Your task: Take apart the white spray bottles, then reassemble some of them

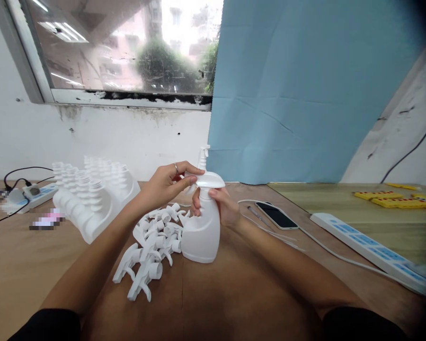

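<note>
A white spray bottle (202, 237) stands upright in front of me, with a white trigger spray head (211, 179) at its neck. My left hand (172, 182), a ring on one finger, is closed on the spray head from the left, thumb and fingers pinching it. From the right, my right hand (225, 206) wraps round the bottle's neck just below the head. Left of the bottle lies a pile of loose white spray heads (156, 241). Another white spray head (203, 158) shows upright behind my hands; what it stands on is hidden.
Several white bottles without heads (92, 203) stand in rows at the left. A phone (277, 215) and a white cable lie at the right, near a power strip (369, 246). Yellow pieces (394, 201) lie farther right. Another power strip (39, 195) is at the far left.
</note>
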### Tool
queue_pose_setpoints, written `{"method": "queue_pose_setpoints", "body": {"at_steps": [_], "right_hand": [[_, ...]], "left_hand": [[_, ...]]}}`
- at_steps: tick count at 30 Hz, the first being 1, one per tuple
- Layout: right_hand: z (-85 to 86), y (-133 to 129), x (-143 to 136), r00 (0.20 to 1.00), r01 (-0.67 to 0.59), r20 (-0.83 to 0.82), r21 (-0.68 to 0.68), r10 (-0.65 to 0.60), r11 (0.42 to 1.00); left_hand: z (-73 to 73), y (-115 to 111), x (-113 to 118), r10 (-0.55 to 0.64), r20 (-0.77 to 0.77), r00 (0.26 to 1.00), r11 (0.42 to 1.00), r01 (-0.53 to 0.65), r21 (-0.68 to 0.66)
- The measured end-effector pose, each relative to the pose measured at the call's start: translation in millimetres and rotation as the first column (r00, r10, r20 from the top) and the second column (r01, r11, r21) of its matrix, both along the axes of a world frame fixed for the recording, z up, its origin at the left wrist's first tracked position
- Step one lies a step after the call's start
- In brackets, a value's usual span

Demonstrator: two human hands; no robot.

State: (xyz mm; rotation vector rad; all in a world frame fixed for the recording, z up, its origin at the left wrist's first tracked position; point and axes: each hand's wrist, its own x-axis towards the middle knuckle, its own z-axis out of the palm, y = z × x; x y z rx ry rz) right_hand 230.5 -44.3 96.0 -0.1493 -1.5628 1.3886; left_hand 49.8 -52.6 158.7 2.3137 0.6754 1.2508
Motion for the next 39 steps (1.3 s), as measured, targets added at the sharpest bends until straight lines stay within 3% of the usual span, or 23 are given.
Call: {"method": "queue_pose_setpoints", "body": {"at_steps": [4,20,27,34,39], "right_hand": [[-0.6,0.1,-0.1,0.999,0.027,0.027,0.01,-0.027,1.0],[-2.3,3.5,3.0,0.995,-0.094,-0.017,-0.031,0.094,0.995],[-0.4,4.7,1.9,0.998,-0.04,0.058,0.022,0.039,0.999],[8.8,13.4,4.8,0.96,-0.156,0.219,-0.093,0.173,0.983],[11.2,13.2,3.2,0.954,-0.213,0.2,-0.064,0.221,0.975]], "left_hand": [[0.9,-1.8,0.3,0.007,-0.006,1.0,1.0,-0.007,0.012],[1.1,-3.5,1.7,0.035,-0.013,0.999,0.999,-0.035,0.006],[7.4,-8.4,-2.5,0.075,-0.129,0.989,0.995,-0.066,0.072],[14.1,-6.3,-17.8,0.231,-0.285,0.93,0.966,-0.183,0.186],[16.3,-6.3,-25.6,0.346,-0.52,0.781,0.936,-0.247,0.252]]}}
